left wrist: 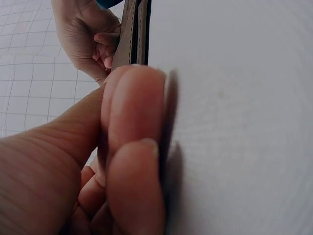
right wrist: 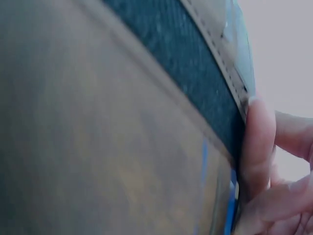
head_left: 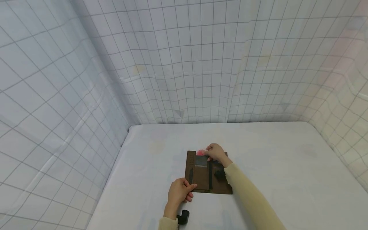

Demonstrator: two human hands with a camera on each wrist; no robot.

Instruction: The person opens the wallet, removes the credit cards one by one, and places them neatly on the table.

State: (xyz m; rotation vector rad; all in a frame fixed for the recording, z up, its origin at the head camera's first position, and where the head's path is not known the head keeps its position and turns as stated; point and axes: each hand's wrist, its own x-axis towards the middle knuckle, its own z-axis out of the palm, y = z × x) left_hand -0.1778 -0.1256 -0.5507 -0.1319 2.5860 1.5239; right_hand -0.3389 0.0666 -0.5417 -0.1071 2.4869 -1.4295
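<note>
A brown leather organizer (head_left: 201, 179) with stitched edges, dark bands and a clear window pocket (head_left: 201, 161) lies spread out in the head view. My left hand (head_left: 179, 190) grips its near left corner, thumb on top and fingers below. Out of its far edge, above the window, sticks a flat pink-and-white piece (head_left: 200, 152). My right hand (head_left: 216, 152) pinches this piece at its right side. In the right wrist view, fingers (right wrist: 259, 142) lie against the leather edge beside a dark band (right wrist: 190, 83) and some clear film (right wrist: 243, 54); the pink piece is hidden there.
The organizer is on a white-covered table (head_left: 149, 172). A white cloth with a dark grid (head_left: 184, 64) hangs behind the table and along both sides. Black wrist cameras (head_left: 184, 217) sit on both wrists, the right one over the organizer's right part.
</note>
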